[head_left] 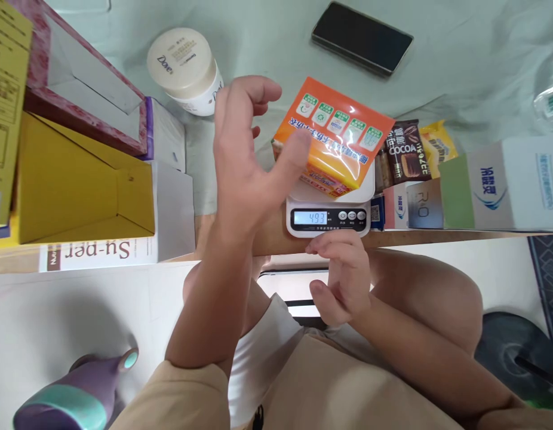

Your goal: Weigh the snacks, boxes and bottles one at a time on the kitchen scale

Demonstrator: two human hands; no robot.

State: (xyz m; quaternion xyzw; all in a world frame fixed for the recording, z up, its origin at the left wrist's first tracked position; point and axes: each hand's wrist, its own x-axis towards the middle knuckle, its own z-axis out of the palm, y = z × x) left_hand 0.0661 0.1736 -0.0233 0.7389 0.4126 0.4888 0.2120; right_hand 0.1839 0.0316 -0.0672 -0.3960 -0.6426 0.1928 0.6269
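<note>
Orange packet (337,140) flat on scale (329,210) at bench (267,239) front edge, long axis slanting toward far left. Left hand (247,161) spread, thumb touching packet; right hand (341,278) loosely curled (grasping nothing) below display. Yellow box (79,185) open, nothing visible inside.

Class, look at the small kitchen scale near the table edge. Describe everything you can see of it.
The kitchen scale is small, white and looks like plastic. Its dark front panel holds a lit display reading 493 and three round buttons. It sits flat at the table's front edge. An orange packet lies on its platform, overhanging it. The left hand is open beside the packet, its thumb against it. The right hand is curled just below the scale's front edge.
</note>
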